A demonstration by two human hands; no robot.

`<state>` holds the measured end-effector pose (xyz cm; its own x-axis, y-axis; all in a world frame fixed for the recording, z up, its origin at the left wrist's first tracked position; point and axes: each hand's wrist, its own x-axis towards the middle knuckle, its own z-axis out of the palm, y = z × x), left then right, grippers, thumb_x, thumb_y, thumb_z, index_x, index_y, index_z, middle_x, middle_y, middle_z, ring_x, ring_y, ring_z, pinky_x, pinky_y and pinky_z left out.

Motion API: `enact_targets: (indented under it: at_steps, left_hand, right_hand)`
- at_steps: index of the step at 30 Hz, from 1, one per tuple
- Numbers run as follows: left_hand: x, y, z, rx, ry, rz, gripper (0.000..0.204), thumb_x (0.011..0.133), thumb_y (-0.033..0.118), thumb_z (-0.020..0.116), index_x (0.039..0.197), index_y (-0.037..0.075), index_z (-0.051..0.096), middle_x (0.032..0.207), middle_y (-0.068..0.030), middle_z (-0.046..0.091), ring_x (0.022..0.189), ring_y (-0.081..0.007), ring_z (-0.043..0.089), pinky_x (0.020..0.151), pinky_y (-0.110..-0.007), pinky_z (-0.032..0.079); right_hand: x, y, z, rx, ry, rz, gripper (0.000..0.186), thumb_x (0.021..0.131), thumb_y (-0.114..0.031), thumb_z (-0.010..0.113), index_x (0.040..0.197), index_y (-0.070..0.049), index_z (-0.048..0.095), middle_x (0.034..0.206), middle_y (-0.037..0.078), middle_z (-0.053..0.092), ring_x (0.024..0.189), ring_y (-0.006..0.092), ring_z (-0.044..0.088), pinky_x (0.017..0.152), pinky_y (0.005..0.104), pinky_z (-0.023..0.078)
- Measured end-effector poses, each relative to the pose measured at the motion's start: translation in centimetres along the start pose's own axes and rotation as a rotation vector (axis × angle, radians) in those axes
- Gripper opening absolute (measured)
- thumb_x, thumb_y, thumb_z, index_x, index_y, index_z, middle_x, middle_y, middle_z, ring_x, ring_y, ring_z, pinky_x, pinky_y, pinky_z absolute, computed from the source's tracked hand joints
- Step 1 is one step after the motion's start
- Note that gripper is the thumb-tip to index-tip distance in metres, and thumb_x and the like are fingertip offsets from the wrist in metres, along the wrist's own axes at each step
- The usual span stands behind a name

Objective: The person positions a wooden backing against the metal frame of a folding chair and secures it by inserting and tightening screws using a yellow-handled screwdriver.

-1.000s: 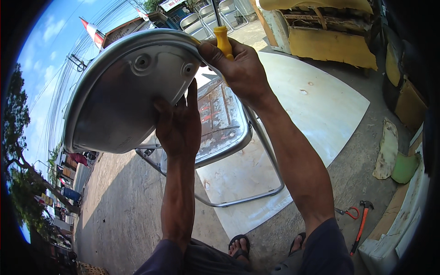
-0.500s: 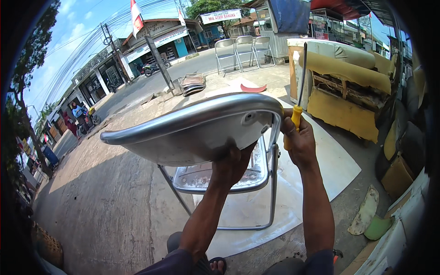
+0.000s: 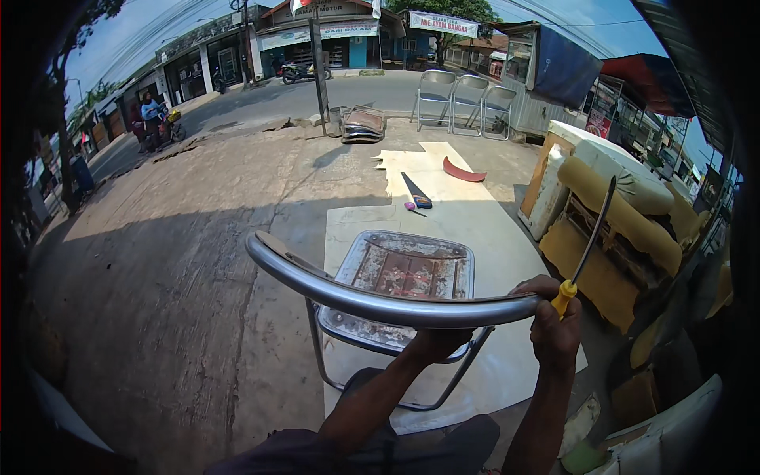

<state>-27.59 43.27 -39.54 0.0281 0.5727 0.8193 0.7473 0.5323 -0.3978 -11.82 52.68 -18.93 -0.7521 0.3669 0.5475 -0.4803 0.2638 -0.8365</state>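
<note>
A folding chair with a bent chrome tube round its backrest stands tilted in front of me, its bare metal seat patchy with rust. Under the tube, my left hand is against the backrest; its fingers are hidden behind it. My right hand is closed round the yellow handle of a screwdriver, whose long shaft points up and away to the right. Fingers of that same hand also rest at the right end of the tube.
Beneath the chair lies a pale sheet, with a handsaw, a small pink-handled tool and a red curved piece on it. A torn sofa stands at right. Farther off are folding chairs and stacked panels.
The backrest has tipped, so its underside no longer shows and the seat beyond it does. Both hands sit lower in the picture, the screwdriver still in the right. My view has turned left and up.
</note>
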Motion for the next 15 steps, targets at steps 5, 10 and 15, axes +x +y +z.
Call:
enact_targets:
  at_steps: [5,10,15]
  left_hand:
    - [3.7,-2.4,-5.4,-1.867,-0.193,-0.413,0.044,0.108,0.027,0.042,0.145,0.003,0.045,0.139,-0.0157,0.05,0.128,-0.0237,0.048,0.114,-0.041,0.033]
    - [3.3,-4.2,-10.3,-1.944,-0.686,-0.87,0.065,0.097,0.025,0.069,0.151,0.004,0.039,0.136,-0.014,0.061,0.124,-0.0229,0.059,0.098,-0.038,0.051]
    - [8.2,-14.9,-23.1,-1.586,-0.28,-0.145,0.017,0.085,0.012,0.079,0.099,0.002,0.077,0.089,-0.0118,0.075,0.083,-0.0238,0.073,0.077,-0.037,0.058]
  right_hand:
    - [-0.2,0.4,0.6,-0.003,0.058,-0.043,0.054,0.086,-0.045,0.073,0.102,0.006,0.07,0.089,0.013,0.067,0.086,0.0186,0.064,0.075,0.0302,0.047]
    - [0.1,-0.2,0.8,-0.003,0.011,-0.002,0.051,0.087,-0.046,0.072,0.099,0.004,0.068,0.089,0.013,0.065,0.091,0.0233,0.064,0.085,0.0367,0.048]
    - [-0.2,0.6,-0.6,-0.01,0.019,0.023,0.048,0.089,-0.039,0.072,0.104,0.006,0.07,0.09,0.011,0.068,0.077,0.0134,0.06,0.068,0.0273,0.045]
